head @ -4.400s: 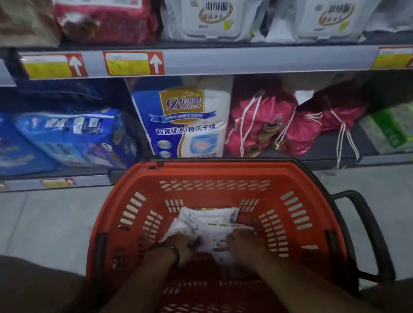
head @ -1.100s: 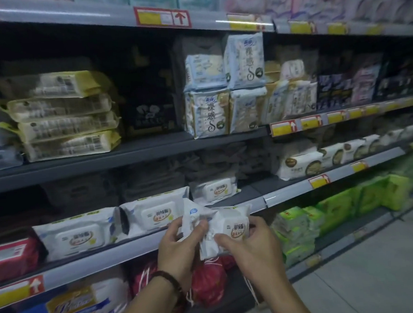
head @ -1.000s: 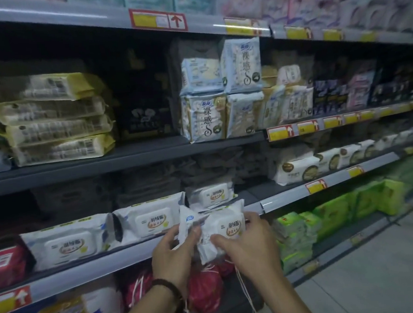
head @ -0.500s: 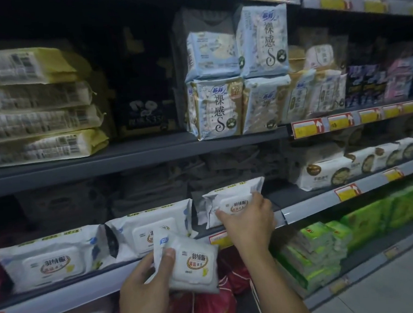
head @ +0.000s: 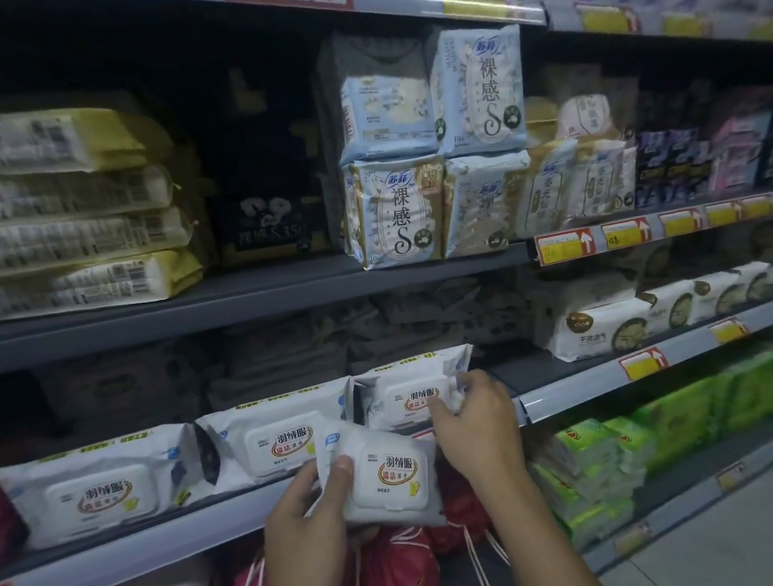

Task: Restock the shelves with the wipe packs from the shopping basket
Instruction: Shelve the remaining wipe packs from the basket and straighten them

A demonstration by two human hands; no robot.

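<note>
A soft white film wipe pack with a hard rectangular flip lid (head: 388,480) rests in the person's left hand (head: 309,522), just in front of and slightly below the grey metal shelf (head: 133,555), thumb laid across its left end and the other fingers curled beneath. The right hand (head: 476,428) grips a matching white wipe pack leaning lid-outward at the shelf's front edge (head: 405,394), thumb on its face, fingertips (head: 471,385) curled round its crimped right end. That shelf pack looks to be the one being seated. It is best steered by the stiff lid or the sealed end, since the slack film would likely buckle under a push. Squared against its neighbour, it should leave the bare stretch of shelf at right free for the held pack. The wrappers look glossy and crinkled, gusseted at the ends, pillowy over damp contents, while the lids are smooth moulded plastic. Two more white lidded packs (head: 271,438) line the shelf at left. Below hang red drawstring bags (head: 395,571), with bright green film-wrapped packs (head: 589,466) lower right. The shopping basket is out of view.
</note>
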